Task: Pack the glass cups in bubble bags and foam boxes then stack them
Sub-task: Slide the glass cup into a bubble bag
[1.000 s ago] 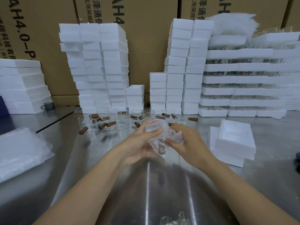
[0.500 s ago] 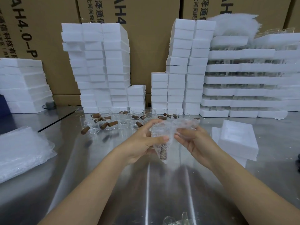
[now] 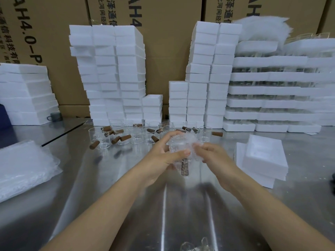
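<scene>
Together, left hand (image 3: 161,157), right hand (image 3: 214,160) tight on crinkly bubble bag (image 3: 178,144), cylindrical brown handle (image 3: 184,167) inside.

Forearms extended, left hand (image 3: 160,157) and right hand (image 3: 214,158) meet, fingers pinching.

White foam boxes (image 3: 112,73) upper centre; brown-handled clear cups (image 3: 116,136); tan cartons (image 3: 54,33), black print; silvery table (image 3: 126,205).

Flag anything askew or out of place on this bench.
The tall foam box stack behind the glass cups is uneven: its upper layers jut leftward past the lower ones. The short foam pile at right has its top box turned askew. Nothing looks spilled or broken.
</scene>
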